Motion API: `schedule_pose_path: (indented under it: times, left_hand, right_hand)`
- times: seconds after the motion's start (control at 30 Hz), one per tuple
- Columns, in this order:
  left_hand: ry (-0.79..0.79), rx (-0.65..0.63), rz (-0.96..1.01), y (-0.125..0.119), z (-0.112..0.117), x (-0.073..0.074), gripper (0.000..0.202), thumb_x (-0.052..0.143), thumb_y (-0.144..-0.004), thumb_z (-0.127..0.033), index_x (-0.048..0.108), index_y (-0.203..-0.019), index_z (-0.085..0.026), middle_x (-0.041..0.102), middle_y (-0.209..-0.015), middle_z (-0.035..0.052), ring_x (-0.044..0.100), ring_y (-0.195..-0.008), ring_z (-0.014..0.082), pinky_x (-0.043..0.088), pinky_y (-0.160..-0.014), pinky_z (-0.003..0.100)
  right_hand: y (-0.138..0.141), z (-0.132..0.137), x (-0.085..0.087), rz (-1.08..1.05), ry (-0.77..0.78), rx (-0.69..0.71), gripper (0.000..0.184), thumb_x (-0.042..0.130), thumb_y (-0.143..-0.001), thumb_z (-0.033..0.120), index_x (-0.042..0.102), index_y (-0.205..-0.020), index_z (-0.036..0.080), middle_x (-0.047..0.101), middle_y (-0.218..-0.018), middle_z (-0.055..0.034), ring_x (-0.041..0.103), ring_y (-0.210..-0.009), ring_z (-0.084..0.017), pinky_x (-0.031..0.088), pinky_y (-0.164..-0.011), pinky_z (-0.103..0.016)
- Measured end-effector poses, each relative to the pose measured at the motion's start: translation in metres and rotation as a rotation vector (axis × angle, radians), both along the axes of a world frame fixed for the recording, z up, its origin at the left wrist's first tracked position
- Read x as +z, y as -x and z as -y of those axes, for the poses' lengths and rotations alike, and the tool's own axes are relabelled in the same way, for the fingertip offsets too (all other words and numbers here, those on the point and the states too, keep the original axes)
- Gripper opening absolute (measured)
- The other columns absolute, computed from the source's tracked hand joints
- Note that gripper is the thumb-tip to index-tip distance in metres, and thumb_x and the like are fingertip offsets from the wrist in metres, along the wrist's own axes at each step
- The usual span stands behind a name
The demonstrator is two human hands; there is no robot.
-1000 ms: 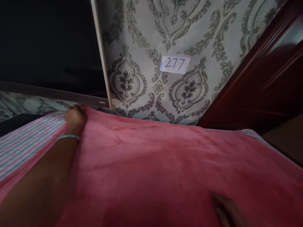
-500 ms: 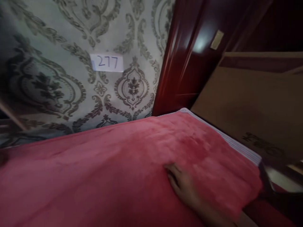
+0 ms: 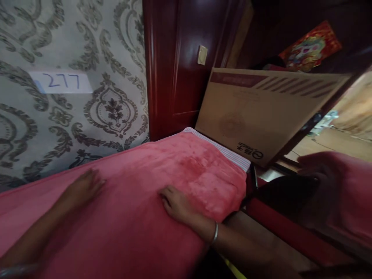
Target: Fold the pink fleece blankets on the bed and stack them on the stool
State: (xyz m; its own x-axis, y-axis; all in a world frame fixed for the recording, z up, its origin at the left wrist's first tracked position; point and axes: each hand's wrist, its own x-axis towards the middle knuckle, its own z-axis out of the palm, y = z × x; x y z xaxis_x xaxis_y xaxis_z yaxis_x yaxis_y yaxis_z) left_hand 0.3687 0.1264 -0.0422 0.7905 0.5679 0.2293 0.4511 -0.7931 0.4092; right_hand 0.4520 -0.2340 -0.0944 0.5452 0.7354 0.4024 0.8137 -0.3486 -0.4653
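A pink plush blanket [image 3: 128, 217] spreads over a bed, with a striped white edge [image 3: 223, 151] showing at its far right end. My left hand [image 3: 84, 188] lies on the blanket toward the wall side, fingers stretched out and holding nothing. My right hand [image 3: 176, 203] rests on the blanket to the right of it, palm down. Its fingers are slightly bent and the thumb stands apart; no fold is visible in its grip. A silvery bracelet [image 3: 215, 232] circles the right wrist.
Patterned wallpaper with a paper label [image 3: 64, 82] reading 277 borders the bed. Beyond the bed's end stand a dark red wooden panel [image 3: 186, 89] and a large cardboard box [image 3: 261, 112]. At right, another pink cloth [image 3: 348, 190] hangs near a red ledge [image 3: 279, 224].
The view has swung to the right, showing more of the box and the pink cloth at right. My left hand has come fully into view on the blanket; my right hand stays on it.
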Motion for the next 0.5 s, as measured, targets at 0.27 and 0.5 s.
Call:
schedule_pose_path:
  times: [0.27, 0.5]
  left_hand:
    - [-0.176, -0.086, -0.317, -0.07, 0.106, -0.005, 0.069, 0.035, -0.096, -0.045, 0.042, -0.154, -0.008, 0.035, -0.163, 0.0254, 0.031, -0.153, 0.0386, 0.034, -0.117, 0.064]
    - [-0.3, -0.08, -0.376, -0.068, 0.124, -0.019, 0.073, 0.019, -0.097, -0.044, 0.039, -0.156, -0.007, 0.033, -0.163, 0.025, 0.028, -0.153, 0.0386, 0.032, -0.115, 0.063]
  right_hand:
    - [-0.106, 0.063, 0.04, 0.009, -0.099, -0.296, 0.044, 0.037, -0.096, 0.011, 0.067, -0.129, 0.01, 0.073, -0.121, -0.0037, 0.071, -0.109, -0.017, 0.053, -0.093, -0.027]
    - [-0.238, 0.189, 0.063, -0.148, 0.199, -0.94, 0.043, 0.048, -0.091, 0.008, 0.069, -0.129, 0.007, 0.07, -0.13, -0.0193, 0.067, -0.12, -0.026, 0.052, -0.099, -0.032]
